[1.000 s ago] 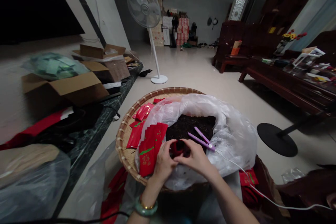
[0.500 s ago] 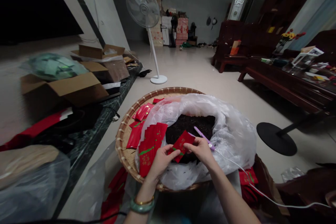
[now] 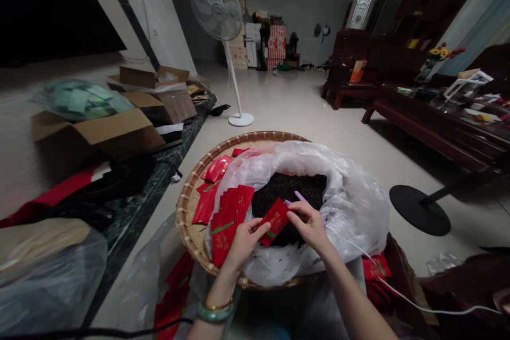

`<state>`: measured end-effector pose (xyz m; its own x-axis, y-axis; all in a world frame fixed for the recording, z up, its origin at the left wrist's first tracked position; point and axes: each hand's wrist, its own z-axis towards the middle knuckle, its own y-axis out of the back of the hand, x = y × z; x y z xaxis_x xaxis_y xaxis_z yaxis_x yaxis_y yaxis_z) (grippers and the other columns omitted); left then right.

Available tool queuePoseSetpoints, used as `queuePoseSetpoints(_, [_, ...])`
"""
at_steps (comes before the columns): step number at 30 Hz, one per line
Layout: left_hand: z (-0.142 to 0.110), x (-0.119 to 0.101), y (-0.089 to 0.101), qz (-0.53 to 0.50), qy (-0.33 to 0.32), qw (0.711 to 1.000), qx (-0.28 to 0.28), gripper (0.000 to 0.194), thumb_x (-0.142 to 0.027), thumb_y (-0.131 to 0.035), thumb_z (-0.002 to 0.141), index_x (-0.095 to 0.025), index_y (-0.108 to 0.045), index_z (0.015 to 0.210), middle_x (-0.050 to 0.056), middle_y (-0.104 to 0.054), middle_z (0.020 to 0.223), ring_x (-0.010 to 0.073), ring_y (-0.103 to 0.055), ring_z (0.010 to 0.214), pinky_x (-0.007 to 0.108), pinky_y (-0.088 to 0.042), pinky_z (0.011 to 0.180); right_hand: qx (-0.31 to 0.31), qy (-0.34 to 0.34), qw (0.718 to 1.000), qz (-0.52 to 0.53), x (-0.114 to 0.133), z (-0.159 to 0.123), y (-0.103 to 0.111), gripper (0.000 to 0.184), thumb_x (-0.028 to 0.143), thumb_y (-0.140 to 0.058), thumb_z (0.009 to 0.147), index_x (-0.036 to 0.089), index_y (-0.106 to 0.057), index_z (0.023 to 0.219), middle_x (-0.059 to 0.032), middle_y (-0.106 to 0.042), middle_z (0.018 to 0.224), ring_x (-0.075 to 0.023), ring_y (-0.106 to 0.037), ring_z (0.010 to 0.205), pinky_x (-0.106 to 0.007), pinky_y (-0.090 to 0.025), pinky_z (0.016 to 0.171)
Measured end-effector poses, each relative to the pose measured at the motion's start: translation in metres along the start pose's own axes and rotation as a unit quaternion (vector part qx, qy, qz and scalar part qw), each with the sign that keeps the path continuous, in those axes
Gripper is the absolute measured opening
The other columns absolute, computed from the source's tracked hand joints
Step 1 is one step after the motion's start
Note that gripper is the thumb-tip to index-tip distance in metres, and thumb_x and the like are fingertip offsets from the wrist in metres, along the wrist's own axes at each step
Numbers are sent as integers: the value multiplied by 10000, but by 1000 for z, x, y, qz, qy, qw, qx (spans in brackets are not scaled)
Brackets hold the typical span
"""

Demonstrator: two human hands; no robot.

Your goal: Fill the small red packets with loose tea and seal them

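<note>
The red packet [image 3: 274, 220] pointed away to the upper right, its long axis running diagonally from the near left toward the far right, above the near part of the bag's opening and toward the near rim of the round woven tray [image 3: 187, 191]. The fingers of the left hand [image 3: 244, 239] pinched its near-left end, and those of the right hand [image 3: 311, 223] pinched its far-right end. The tray bore a cloudy plastic bag [image 3: 358, 207], open at the top, with dark loose material [image 3: 289, 187] inside. A fanned row of packets [image 3: 231, 218] lay over the bag's left side, and more loose packets [image 3: 205, 207] lay near the tray's left rim. A purple tool [image 3: 302, 197] showed partly behind the right hand. The held packet looked flat, with gold markings and a green band nearer its lower end
</note>
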<state>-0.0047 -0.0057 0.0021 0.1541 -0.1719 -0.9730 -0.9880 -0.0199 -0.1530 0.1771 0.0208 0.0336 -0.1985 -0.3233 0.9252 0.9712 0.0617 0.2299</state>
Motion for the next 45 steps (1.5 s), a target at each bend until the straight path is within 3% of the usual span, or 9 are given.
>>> queuePoseSetpoints(4, [0,-3,2,26,2,999,37,338,-410,-723,659,-124,-725,838,44,-717,749,161,-604,649,251,-466,638,149,-4,989,5,9,4,12,247,369,-647,787,184,-701,942,-63,-691,905,-197,-641,813,-303,-518,712])
queuePoseSetpoints(9, [-1,-10,2,92,0,994,57,277,-380,-712,658,-128,-731,772,30,-698,697,161,-589,633,237,-441,601,333,-83,937,59,15,13,15,307,390,-722,718,221,-706,974,-6,-722,902,-191,-661,795,-311,-526,733])
queuePoseSetpoints(17, [0,-6,4,73,13,997,36,334,-414,-708,645,-124,-740,807,47,-714,728,173,-601,636,259,-457,623,358,-82,930,12,8,18,13,257,376,-722,708,222,-715,914,5,-719,849,-174,-650,729,-290,-508,675])
queuePoseSetpoints(23, [0,-5,5,81,7,997,17,333,-409,-715,638,-127,-749,812,59,-724,751,181,-611,656,268,-470,645,412,-111,904,-7,4,23,14,239,363,-709,705,197,-720,876,24,-660,648,-103,-555,527,-210,-437,513])
queuePoseSetpoints(29, [2,3,12,97,1,995,3,360,-435,-709,646,-123,-747,821,68,-729,771,192,-626,669,275,-486,640,420,-117,900,-13,2,28,14,198,310,-672,717,162,-695,847,25,-634,618,-86,-544,505,-181,-427,476])
queuePoseSetpoints(35, [4,5,30,62,13,995,-81,433,-451,-764,580,-109,-738,843,66,-724,746,186,-633,659,279,-501,644,348,-171,922,22,-8,35,18,240,367,-697,697,161,-630,801,41,-602,595,-103,-585,503,-192,-453,441])
queuePoseSetpoints(41, [7,8,32,-38,0,984,-172,481,-457,-807,521,-111,-718,844,54,-722,758,170,-640,688,286,-506,715,269,-122,955,14,-21,35,16,174,315,-711,687,177,-676,787,-6,-684,726,-180,-659,701,-427,-538,744])
queuePoseSetpoints(43, [7,10,25,-73,1,982,-176,493,-461,-811,513,-110,-710,843,54,-721,753,173,-645,687,297,-511,723,255,-94,962,24,-18,32,12,246,296,-729,678,202,-690,902,-28,-714,870,-207,-665,841,-447,-501,855])
queuePoseSetpoints(45, [5,12,17,-105,5,980,-169,493,-452,-812,523,-111,-704,862,51,-723,752,174,-649,688,302,-514,730,233,-111,963,72,-13,28,6,394,328,-746,665,212,-657,1031,-40,-713,940,-207,-664,860,-407,-521,818])
